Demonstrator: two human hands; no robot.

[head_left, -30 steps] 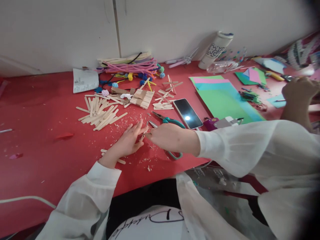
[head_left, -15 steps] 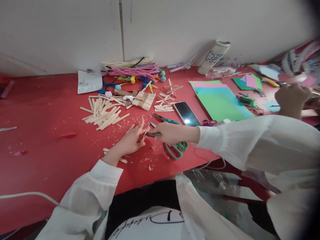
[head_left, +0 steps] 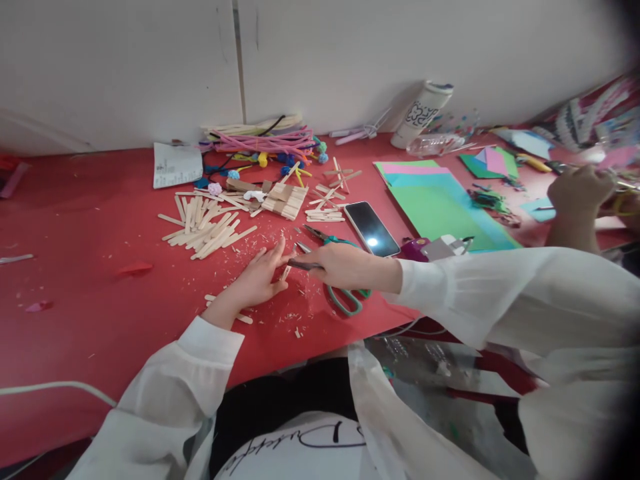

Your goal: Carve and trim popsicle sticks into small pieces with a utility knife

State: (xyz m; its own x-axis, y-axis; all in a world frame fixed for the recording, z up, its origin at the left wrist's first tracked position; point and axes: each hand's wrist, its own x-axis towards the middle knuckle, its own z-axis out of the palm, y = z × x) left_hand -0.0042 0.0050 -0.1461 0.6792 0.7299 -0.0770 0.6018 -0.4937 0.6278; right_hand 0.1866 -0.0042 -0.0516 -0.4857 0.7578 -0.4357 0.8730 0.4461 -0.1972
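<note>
My left hand (head_left: 257, 277) lies low on the red table, its thumb and forefinger bracing a short wooden craft stick (head_left: 285, 273) while the other fingers stretch forward. From the right, my right hand (head_left: 343, 267) is closed round a slim dark tool, seemingly a knife (head_left: 305, 265). Its tip meets the stick beside my left fingertips. Wood shavings (head_left: 295, 313) are scattered around both hands. Partly under my right hand lie green-handled scissors (head_left: 345, 303), and just beyond are teal-handled pliers (head_left: 325, 236).
A heap of craft sticks (head_left: 213, 230) and a bundled stack (head_left: 285, 201) lie ahead. Right of them are a phone (head_left: 373, 229), coloured paper sheets (head_left: 440, 200) and a white charger (head_left: 447, 247). Pipe cleaners (head_left: 265, 143) and a white tumbler (head_left: 421, 115) stand back. Another person's hand (head_left: 580, 193) works at far right.
The dark tool in my right hand has shifted slightly along the stick toward my left fingers. The view has moved a little, showing more of the charger. The other person's hand has moved slightly.
</note>
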